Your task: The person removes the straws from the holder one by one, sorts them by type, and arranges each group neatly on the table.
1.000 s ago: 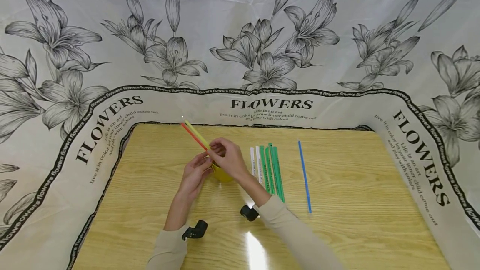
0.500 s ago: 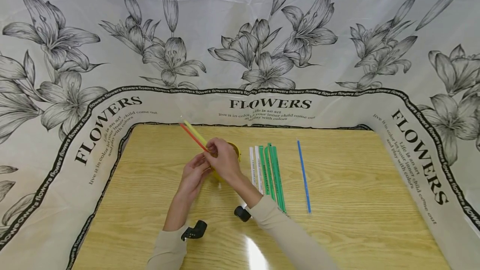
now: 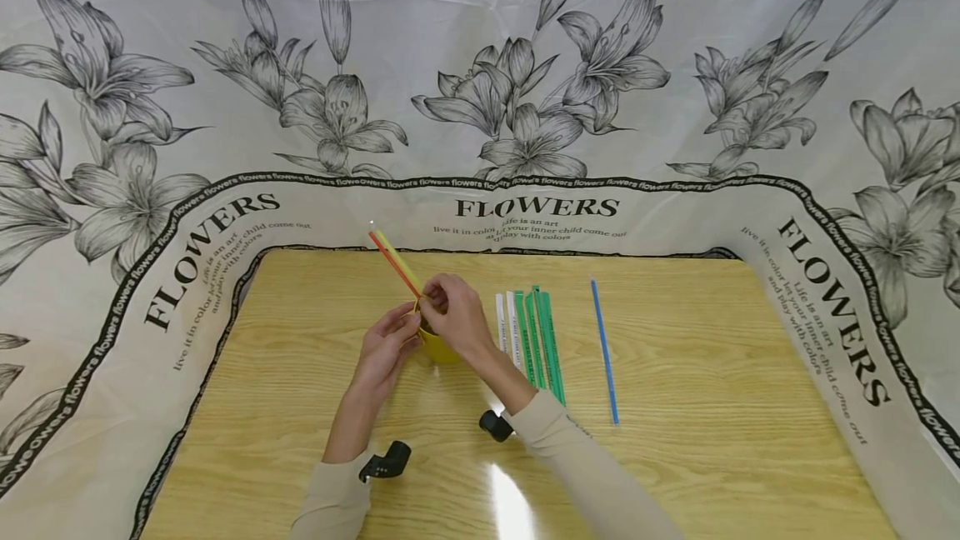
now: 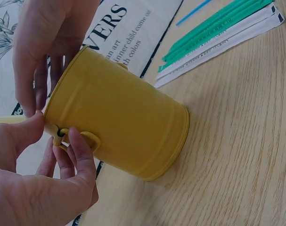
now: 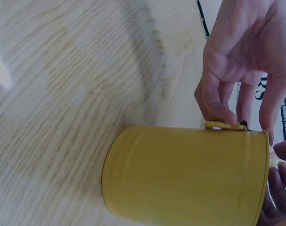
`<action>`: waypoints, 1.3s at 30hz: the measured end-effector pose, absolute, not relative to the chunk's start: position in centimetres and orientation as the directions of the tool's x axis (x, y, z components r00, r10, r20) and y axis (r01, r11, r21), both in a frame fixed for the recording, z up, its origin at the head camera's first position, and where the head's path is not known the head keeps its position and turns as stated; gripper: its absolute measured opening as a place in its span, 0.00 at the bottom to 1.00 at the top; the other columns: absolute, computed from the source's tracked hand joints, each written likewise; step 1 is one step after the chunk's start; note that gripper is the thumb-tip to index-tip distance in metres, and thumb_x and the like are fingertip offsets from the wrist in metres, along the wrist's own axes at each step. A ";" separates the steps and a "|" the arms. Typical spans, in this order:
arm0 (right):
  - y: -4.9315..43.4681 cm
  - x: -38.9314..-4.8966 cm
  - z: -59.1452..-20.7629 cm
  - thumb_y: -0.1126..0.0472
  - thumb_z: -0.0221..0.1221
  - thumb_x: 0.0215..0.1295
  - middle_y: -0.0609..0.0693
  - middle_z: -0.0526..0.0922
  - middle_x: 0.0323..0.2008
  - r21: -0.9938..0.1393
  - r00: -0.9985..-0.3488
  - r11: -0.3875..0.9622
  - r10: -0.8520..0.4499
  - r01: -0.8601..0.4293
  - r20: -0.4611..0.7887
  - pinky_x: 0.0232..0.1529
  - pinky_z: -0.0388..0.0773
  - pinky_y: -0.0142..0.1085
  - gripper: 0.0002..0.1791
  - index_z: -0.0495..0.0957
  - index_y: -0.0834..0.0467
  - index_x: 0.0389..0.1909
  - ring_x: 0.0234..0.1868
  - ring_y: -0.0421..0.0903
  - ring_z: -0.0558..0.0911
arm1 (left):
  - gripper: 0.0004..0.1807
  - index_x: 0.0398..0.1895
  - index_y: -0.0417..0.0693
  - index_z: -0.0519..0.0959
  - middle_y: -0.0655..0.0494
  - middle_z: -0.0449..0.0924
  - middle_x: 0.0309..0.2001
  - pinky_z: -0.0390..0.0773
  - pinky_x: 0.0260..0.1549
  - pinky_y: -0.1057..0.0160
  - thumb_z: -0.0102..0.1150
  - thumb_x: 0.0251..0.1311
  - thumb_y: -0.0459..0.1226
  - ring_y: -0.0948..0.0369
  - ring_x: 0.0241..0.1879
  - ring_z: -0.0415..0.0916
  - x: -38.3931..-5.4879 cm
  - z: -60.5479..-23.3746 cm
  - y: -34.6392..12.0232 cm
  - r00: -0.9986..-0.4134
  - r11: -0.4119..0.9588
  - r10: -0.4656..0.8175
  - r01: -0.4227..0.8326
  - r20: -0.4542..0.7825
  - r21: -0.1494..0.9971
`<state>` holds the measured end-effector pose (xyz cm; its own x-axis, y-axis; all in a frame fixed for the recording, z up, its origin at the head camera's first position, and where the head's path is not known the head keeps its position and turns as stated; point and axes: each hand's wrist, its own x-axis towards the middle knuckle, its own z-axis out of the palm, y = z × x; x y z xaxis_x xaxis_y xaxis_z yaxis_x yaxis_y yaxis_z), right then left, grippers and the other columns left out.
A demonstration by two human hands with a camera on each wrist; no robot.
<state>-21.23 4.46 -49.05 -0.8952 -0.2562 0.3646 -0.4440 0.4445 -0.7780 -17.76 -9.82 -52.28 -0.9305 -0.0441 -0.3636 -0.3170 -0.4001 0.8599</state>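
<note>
A yellow metal pail [image 3: 439, 350] with a small side handle stands on the table; the left wrist view shows the pail [image 4: 119, 117] side-on. My left hand [image 3: 381, 350] pinches the pail by its rim and small handle, thumb at the rim and fingers curled at the loop. At the mouth, my right hand [image 3: 459, 319] pinches a red straw [image 3: 393, 262] and a yellow straw [image 3: 402, 263], which slant up to the far left. Fingers and pail hide the straws' lower ends. In the right wrist view, my left hand [image 5: 249, 52] is by the pail's rim.
Right of the pail lie two white paper-wrapped straws [image 3: 507, 327] and several green-wrapped straws [image 3: 542, 340]. A blue straw [image 3: 604, 352] lies farther right. Flower-printed cloth [image 3: 480, 227] rises around the wooden table [image 3: 712, 373].
The right hand shifted over the pail's mouth and back, uncovering the pail's front again. The straws' upper ends now stand slightly higher and more upright. The left hand keeps its hold.
</note>
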 end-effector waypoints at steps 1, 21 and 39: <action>4.4 -21.2 -49.1 0.69 0.66 0.67 0.57 0.83 0.39 -0.781 -0.897 0.443 -0.257 -0.441 0.361 0.41 0.84 0.35 0.07 0.81 0.65 0.43 0.38 0.50 0.84 | 0.21 0.67 0.40 0.73 0.55 0.76 0.47 0.81 0.43 0.68 0.59 0.73 0.31 0.64 0.41 0.79 -17.7 -52.3 -9.8 -0.930 -0.400 -0.046 -0.316 -0.364 0.860; 2.9 -21.2 -49.1 0.66 0.68 0.67 0.52 0.85 0.37 -0.697 -0.907 0.582 -0.227 -0.418 0.355 0.37 0.83 0.33 0.06 0.85 0.61 0.43 0.35 0.45 0.85 | 0.22 0.69 0.36 0.71 0.56 0.76 0.47 0.80 0.44 0.68 0.55 0.74 0.28 0.64 0.42 0.77 -17.8 -52.3 -9.8 -0.936 -0.402 -0.053 -0.299 -0.348 0.865; 5.4 -21.2 -47.8 0.67 0.64 0.68 0.55 0.85 0.39 -0.764 -0.888 0.454 -0.221 -0.459 0.403 0.40 0.85 0.39 0.04 0.82 0.62 0.42 0.37 0.49 0.86 | 0.23 0.69 0.40 0.71 0.55 0.76 0.48 0.81 0.46 0.66 0.59 0.74 0.32 0.65 0.41 0.78 -17.8 -52.3 -9.9 -0.932 -0.400 -0.036 -0.317 -0.361 0.860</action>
<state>-21.18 5.41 -47.76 -0.8883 -0.2210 0.4025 -0.4590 0.4537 -0.7638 -17.81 -9.87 -52.30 -0.9320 -0.0358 -0.3607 -0.3175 -0.3997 0.8599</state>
